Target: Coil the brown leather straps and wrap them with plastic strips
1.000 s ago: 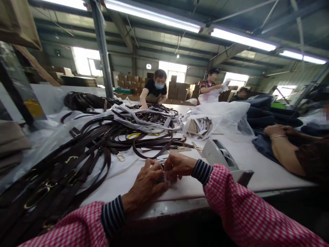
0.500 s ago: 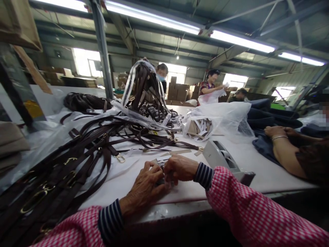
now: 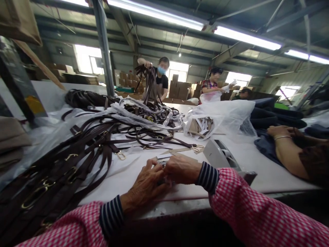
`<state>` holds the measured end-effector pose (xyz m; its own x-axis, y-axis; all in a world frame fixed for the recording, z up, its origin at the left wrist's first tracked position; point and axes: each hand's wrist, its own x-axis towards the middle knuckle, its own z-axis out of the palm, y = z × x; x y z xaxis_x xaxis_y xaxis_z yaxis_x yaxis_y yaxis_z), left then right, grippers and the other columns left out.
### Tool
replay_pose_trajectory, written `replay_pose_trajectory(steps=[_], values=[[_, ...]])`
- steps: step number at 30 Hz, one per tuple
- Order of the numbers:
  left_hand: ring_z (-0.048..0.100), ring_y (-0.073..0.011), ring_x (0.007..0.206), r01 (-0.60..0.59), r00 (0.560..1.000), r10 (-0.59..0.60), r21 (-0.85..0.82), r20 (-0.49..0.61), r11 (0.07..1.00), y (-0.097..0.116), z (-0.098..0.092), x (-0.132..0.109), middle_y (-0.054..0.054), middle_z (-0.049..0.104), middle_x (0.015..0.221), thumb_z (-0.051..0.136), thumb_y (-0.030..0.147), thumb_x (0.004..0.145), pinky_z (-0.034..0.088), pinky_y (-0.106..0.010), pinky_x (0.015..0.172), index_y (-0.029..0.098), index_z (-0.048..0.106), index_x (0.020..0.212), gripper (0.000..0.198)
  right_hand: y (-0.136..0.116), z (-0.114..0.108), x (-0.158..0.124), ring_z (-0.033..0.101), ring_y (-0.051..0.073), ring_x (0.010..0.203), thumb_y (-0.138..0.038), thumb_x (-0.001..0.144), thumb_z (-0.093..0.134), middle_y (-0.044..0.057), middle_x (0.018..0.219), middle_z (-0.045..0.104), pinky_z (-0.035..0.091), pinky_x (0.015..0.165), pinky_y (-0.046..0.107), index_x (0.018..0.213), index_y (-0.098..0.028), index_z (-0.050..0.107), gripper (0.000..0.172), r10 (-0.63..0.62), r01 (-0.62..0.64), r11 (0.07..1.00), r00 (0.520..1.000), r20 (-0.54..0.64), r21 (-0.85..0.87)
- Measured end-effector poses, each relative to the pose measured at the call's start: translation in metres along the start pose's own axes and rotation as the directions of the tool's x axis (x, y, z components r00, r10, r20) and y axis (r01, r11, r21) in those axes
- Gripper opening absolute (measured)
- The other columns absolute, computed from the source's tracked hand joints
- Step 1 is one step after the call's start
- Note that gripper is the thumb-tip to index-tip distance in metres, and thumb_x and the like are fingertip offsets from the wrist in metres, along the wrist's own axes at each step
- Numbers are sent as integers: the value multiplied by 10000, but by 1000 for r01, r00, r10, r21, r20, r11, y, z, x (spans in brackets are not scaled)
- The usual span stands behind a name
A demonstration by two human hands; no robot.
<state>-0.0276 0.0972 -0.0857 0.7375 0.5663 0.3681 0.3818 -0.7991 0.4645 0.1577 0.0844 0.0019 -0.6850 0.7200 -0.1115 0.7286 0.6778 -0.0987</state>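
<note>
Close together at the table's front edge, my left hand (image 3: 145, 181) and my right hand (image 3: 182, 169) meet over a small item. Both hands have bent fingers closed on it, and they cover most of it. A greyish, shiny bit shows between the fingertips, too little to name. Just beyond the fingers lie flat beige and white strips (image 3: 166, 156). Right of my right hand stands a grey tape dispenser (image 3: 221, 156). Dark brown straps (image 3: 89, 168) with gold-coloured clasps spread to the left of my left hand, and one strap's clasp (image 3: 197, 148) lies near the dispenser.
A clear plastic bag (image 3: 226, 116) holds beige and white strips. Plastic wrapping and more straps (image 3: 151, 113) heap up at the back. Across the table a masked person (image 3: 161, 82) lifts straps. At right, another person's arm (image 3: 290, 147) rests by dark blue fabric (image 3: 269, 116).
The raised bundle across the table has dropped its clear wrapping onto the heap; the masked person now shows, holding dark straps up. My hands stay together in nearly the same place.
</note>
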Motion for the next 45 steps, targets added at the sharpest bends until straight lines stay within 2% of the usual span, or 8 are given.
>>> replay_pose_trajectory(steps=[5, 9, 18, 26, 33, 39, 42, 45], values=[[449, -299, 1150, 14, 999, -16, 82, 33, 997, -3, 3, -2, -60, 633, 1125, 693, 374, 955, 417, -433, 968, 242, 683, 1032, 153, -8, 35, -20, 625, 181, 726, -77, 924, 588, 80, 997, 737, 319, 568, 318, 982, -142, 700, 142, -55, 14, 976, 982, -183, -218], [467, -309, 1118, 31, 999, -34, 111, 25, 993, -5, 6, 3, -66, 633, 1062, 698, 409, 923, 425, -400, 850, 215, 618, 919, 210, -13, 63, -32, 625, 210, 762, -89, 1005, 494, 81, 940, 699, 400, 604, 350, 908, -153, 636, 183, -163, 22, 927, 922, -350, -375], [453, -275, 979, 176, 978, -200, -271, -64, 946, 1, 1, 17, -26, 571, 810, 656, 180, 701, 366, -366, 805, 216, 503, 655, 164, -15, 74, -38, 652, 228, 901, -61, 873, 529, 106, 1077, 685, 538, 749, 321, 1057, -164, 617, 229, 37, -116, 981, 896, -443, -153], [542, -191, 746, 376, 916, -375, -640, 146, 670, 18, -22, 26, 7, 550, 724, 640, 401, 759, 471, -305, 683, 182, 611, 768, 221, -10, 81, -41, 635, 270, 1023, -98, 1012, 480, 135, 1093, 665, 591, 820, 376, 1312, -146, 577, 319, 13, -164, 980, 615, -788, -111], [540, -177, 703, 478, 862, -420, -729, 283, 490, 23, -26, 26, -7, 577, 725, 682, 460, 740, 493, -314, 666, 169, 620, 756, 298, -19, 85, -41, 625, 263, 1003, -107, 1009, 482, 121, 1095, 660, 612, 773, 372, 1313, -206, 608, 344, 55, -139, 990, 534, -844, -24], [510, -193, 759, 289, 950, -306, -551, 64, 783, 26, -20, 19, -1, 579, 771, 628, 418, 862, 385, -317, 698, 190, 601, 775, 245, -27, 76, -76, 593, 294, 1146, -152, 965, 582, 131, 1273, 607, 600, 926, 450, 1382, -244, 562, 427, 171, -194, 978, 565, -807, 71], [516, -228, 856, 158, 977, -193, -309, -87, 938, 19, -19, 19, -15, 589, 881, 584, 405, 927, 390, -346, 759, 212, 588, 807, 227, -4, 51, -129, 581, 284, 1163, -230, 1002, 554, 125, 1283, 598, 572, 922, 430, 1329, -245, 615, 334, 288, -297, 939, 415, -863, 171], [513, -267, 936, 26, 972, -61, -153, -228, 988, 4, -10, 19, -40, 597, 921, 566, 380, 951, 424, -385, 828, 221, 596, 823, 206, 29, 28, -188, 592, 282, 1111, -375, 975, 558, 124, 1196, 629, 538, 733, 348, 1088, -214, 727, 259, 627, -419, 753, 226, -745, 507]])
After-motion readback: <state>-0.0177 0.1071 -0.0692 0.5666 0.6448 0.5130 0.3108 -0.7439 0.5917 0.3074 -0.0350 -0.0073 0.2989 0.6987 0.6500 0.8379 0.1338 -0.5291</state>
